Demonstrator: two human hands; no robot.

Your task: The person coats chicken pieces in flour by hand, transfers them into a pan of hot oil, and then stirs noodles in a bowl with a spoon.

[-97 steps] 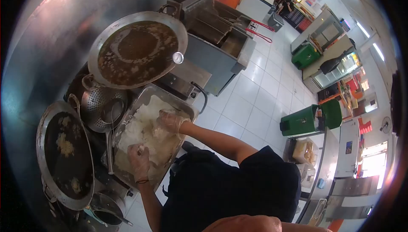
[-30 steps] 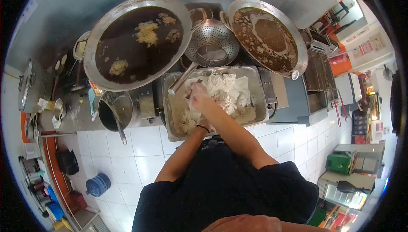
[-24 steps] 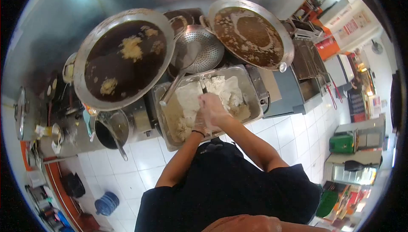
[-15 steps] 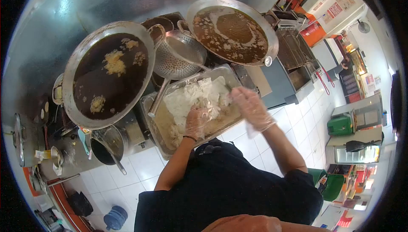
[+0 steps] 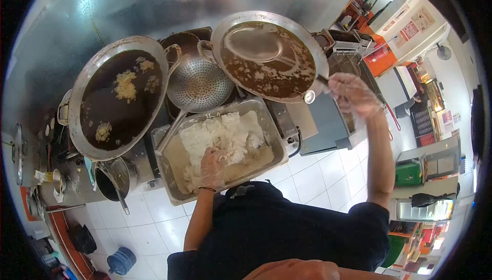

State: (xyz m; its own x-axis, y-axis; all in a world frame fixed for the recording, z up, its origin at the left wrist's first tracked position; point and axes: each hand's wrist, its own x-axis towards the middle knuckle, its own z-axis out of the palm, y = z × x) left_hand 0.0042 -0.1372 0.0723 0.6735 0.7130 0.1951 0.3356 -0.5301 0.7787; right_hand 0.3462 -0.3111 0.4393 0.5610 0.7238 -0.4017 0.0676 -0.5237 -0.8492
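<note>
My left hand (image 5: 212, 169), in a clear glove, is down in the metal tray (image 5: 178, 198) of white flour (image 5: 202, 137). Its fingers are curled into the flour and floured lumps; what they grip is hidden. My right hand (image 5: 356, 95), also gloved, is closed around the dark handle of a round strainer (image 5: 253, 44). The strainer lies over the oil in the right pan (image 5: 322, 63), its handle crossing the rim beside a small round dial (image 5: 309, 96). Clumps of pale batter (image 5: 125, 86) float in dark oil in the left pan (image 5: 76, 116).
A perforated metal skimmer (image 5: 200, 85) sits between the pans, its handle reaching over the tray's left edge. A small pot (image 5: 114, 182) stands at the lower left. To the right is a wire rack (image 5: 344, 64). A blue water jug (image 5: 122, 261) is on the floor.
My right hand has moved up and right from above the tray, carrying the strainer from over the perforated skimmer to the right pan. My left hand remains in the flour. The view has shifted.
</note>
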